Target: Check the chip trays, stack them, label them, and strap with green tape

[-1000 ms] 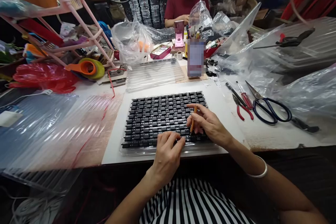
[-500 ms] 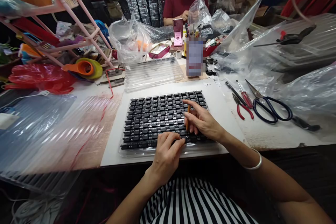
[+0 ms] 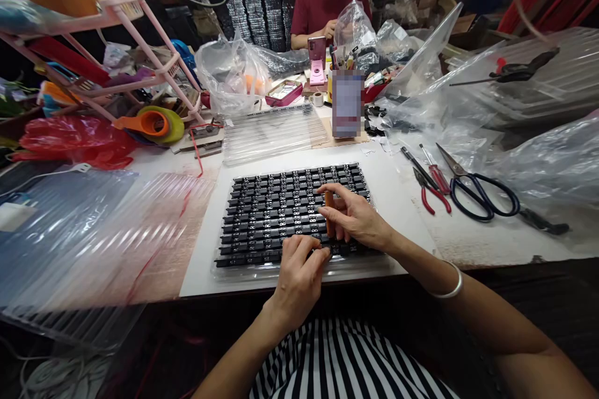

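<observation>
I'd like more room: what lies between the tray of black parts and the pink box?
In the head view, a clear ribbed tray, then a strip of white tabletop nearer the tray of black parts.

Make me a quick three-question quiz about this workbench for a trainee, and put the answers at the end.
1. Multiple choice: What does the right hand hold?
A) a hammer
B) an orange stick
C) a paintbrush

2. True or false: The left hand is at the near edge of the clear tray of black strips.

3. Fill in the blank: The pliers lying near the scissors have ____ handles.

Key: 1. B; 2. True; 3. red
</observation>
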A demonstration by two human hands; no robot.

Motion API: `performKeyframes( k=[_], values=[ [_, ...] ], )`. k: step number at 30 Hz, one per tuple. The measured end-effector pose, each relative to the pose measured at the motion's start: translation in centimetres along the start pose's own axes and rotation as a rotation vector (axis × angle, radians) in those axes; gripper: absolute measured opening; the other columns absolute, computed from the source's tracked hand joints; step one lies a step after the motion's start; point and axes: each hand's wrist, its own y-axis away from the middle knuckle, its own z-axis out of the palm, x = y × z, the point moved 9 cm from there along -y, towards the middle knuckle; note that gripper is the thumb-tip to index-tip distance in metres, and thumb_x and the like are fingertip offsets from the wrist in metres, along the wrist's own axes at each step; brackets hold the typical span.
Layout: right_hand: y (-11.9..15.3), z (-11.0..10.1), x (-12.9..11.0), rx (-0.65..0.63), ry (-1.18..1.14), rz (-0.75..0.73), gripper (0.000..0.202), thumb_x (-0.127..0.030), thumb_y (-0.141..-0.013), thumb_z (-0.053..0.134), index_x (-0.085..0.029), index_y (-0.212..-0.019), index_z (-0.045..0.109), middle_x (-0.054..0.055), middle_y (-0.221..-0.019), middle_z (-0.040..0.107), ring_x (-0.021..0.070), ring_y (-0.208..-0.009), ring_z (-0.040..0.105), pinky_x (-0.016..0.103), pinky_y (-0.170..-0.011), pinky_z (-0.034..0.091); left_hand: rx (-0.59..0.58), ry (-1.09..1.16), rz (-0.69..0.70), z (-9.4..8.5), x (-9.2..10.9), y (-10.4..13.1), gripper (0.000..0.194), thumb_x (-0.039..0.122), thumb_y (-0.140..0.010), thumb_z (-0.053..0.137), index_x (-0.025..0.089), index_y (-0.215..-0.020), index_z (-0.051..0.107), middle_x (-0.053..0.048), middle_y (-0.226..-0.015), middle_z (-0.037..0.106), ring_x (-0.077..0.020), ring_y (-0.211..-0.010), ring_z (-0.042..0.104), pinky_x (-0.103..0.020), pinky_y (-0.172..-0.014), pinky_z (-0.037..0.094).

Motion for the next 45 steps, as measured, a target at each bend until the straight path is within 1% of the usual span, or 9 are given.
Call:
performKeyframes(
  k=[3, 6, 9, 15, 23, 35, 39, 42, 45],
  values=[
    [-0.1, 0.2, -0.6, 0.015, 0.037, -0.026, 0.018, -0.033, -0.088, 0.056, -0.024, -0.100, 0.046, -0.007, -0.054, 0.055, 0.0102, -0.036, 0.049, 0.018, -0.031, 0.038, 0.008, 0.004, 0.002, 0.0, 0.0, 0.0, 0.018, 0.003, -0.084, 0.048, 0.016, -0.085, 0.060, -0.004, -0.079, 0.057, -0.0160, -0.077, 0.047, -0.032, -0.070, 0.038],
    [-0.3, 0.4, -1.0, 0.022, 0.070, -0.049, 0.017, -0.032, -0.087, 0.057, -0.024, -0.097, 0.046, -0.008, -0.054, 0.054, 0.0095, -0.035, 0.047, 0.019, -0.033, 0.039, 0.003, -0.003, -0.004, 0.1, 0.0, 0.0, 0.019, 0.004, -0.084, 0.047, 0.017, -0.084, 0.060, -0.004, -0.079, 0.056, -0.0159, -0.076, 0.047, -0.032, -0.070, 0.038],
    [-0.2, 0.1, -0.8, 0.008, 0.023, -0.029, 0.025, -0.033, -0.087, 0.056, -0.024, -0.108, 0.046, -0.007, -0.055, 0.055, 0.0106, -0.039, 0.050, 0.019, -0.033, 0.040, -0.001, -0.007, -0.007, 0.0, -0.1, 0.0, 0.018, 0.004, -0.085, 0.048, 0.017, -0.084, 0.060, -0.003, -0.079, 0.057, -0.0156, -0.076, 0.047, -0.032, -0.069, 0.037],
    [1.0, -2.6, -1.0, 0.103, -0.173, -0.035, 0.051, -0.033, -0.090, 0.046, -0.017, -0.136, 0.031, 0.003, -0.086, 0.063, 0.0084, -0.052, 0.054, 0.019, -0.042, 0.042, 0.015, 0.017, -0.003, -0.3, -0.1, -0.1, 0.017, 0.003, -0.083, 0.051, 0.016, -0.086, 0.061, -0.003, -0.079, 0.058, -0.0151, -0.077, 0.049, -0.032, -0.070, 0.037],
    [1.2, -1.5, 0.7, 0.052, -0.095, 0.030, 0.047, -0.029, -0.090, 0.042, -0.016, -0.134, 0.032, 0.004, -0.084, 0.066, 0.0073, -0.043, 0.051, 0.018, -0.036, 0.039, 0.040, -0.003, -0.006, -0.5, 0.1, -0.2, 0.017, 0.005, -0.084, 0.050, 0.018, -0.085, 0.062, -0.003, -0.077, 0.059, -0.0153, -0.076, 0.051, -0.032, -0.070, 0.038],
    [1.1, -0.8, 1.0, -0.063, -0.220, 0.016, 0.035, -0.034, -0.091, 0.045, -0.018, -0.120, 0.038, 0.004, -0.081, 0.065, 0.0090, -0.047, 0.054, 0.018, -0.038, 0.043, -0.010, 0.015, 0.002, 0.0, -0.3, -0.4, 0.016, 0.005, -0.085, 0.050, 0.016, -0.082, 0.061, -0.003, -0.076, 0.057, -0.0149, -0.074, 0.048, -0.032, -0.068, 0.038],
    [1.6, -1.4, 0.1, 0.021, -0.145, -0.004, 0.041, -0.036, -0.091, 0.045, -0.019, -0.127, 0.037, 0.004, -0.086, 0.064, 0.0090, -0.048, 0.053, 0.019, -0.038, 0.043, 0.027, 0.010, 0.032, -0.3, 0.2, -0.2, 0.017, 0.003, -0.084, 0.051, 0.017, -0.086, 0.060, -0.003, -0.077, 0.058, -0.0144, -0.075, 0.049, -0.032, -0.070, 0.039],
    [2.1, -3.4, -1.1, 0.151, -0.156, -0.031, 0.045, -0.037, -0.090, 0.048, -0.019, -0.130, 0.037, 0.006, -0.091, 0.064, 0.0099, -0.050, 0.055, 0.019, -0.038, 0.043, 0.035, 0.006, 0.033, -0.8, 0.5, 0.0, 0.019, 0.003, -0.083, 0.053, 0.017, -0.093, 0.060, -0.003, -0.082, 0.061, -0.0149, -0.080, 0.052, -0.033, -0.075, 0.041],
    [2.4, -5.9, -1.9, 0.253, -0.192, -0.059, 0.048, -0.038, -0.089, 0.052, -0.019, -0.131, 0.039, 0.008, -0.092, 0.065, 0.0106, -0.051, 0.055, 0.020, -0.039, 0.042, 0.047, -0.019, 0.023, -2.5, 0.2, 0.3, 0.023, 0.006, -0.083, 0.056, 0.018, -0.103, 0.059, -0.005, -0.092, 0.062, -0.0162, -0.088, 0.055, -0.034, -0.081, 0.043]
  ],
)
